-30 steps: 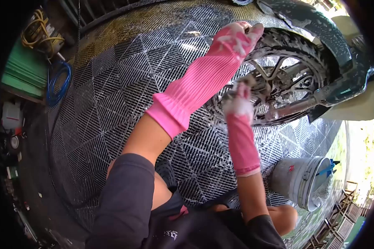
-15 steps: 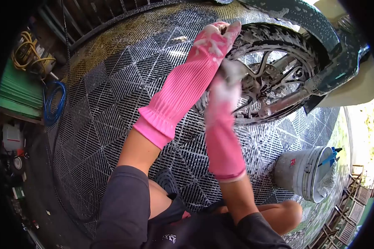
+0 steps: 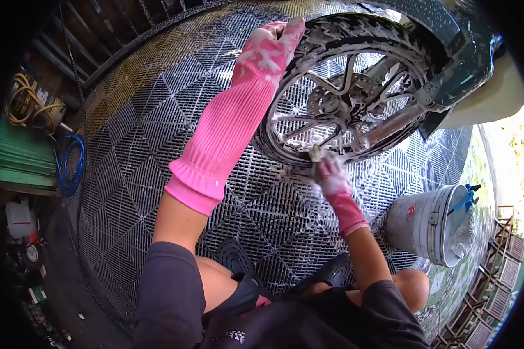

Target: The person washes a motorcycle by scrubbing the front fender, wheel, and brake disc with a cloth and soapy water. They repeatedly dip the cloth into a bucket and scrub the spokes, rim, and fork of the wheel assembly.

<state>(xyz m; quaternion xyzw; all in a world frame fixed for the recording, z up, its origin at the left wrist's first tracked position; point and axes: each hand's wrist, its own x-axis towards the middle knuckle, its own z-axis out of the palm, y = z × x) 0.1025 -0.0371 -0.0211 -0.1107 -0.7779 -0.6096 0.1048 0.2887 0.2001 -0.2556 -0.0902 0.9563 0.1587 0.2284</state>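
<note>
Both my hands wear long pink rubber gloves covered in foam. My left hand (image 3: 272, 42) rests on top of a soapy motorcycle wheel (image 3: 346, 96), fingers curled over the tyre tread. My right hand (image 3: 327, 172) is low at the wheel's bottom rim, closed on a small foamy sponge (image 3: 315, 153) pressed against the rim. The spokes and brake disc (image 3: 332, 103) carry suds. The dark mudguard (image 3: 442, 35) arches over the wheel at the top right.
A white bucket (image 3: 420, 222) with a blue-handled tool stands at the right, near my knee. The floor is a wet black grid mat (image 3: 157, 145). A blue hose (image 3: 70, 166), yellow cable (image 3: 26, 107) and green boards (image 3: 17, 157) lie at the left.
My right hand has dropped from the wheel's hub area to the bottom rim. My left hand stays on the tyre top.
</note>
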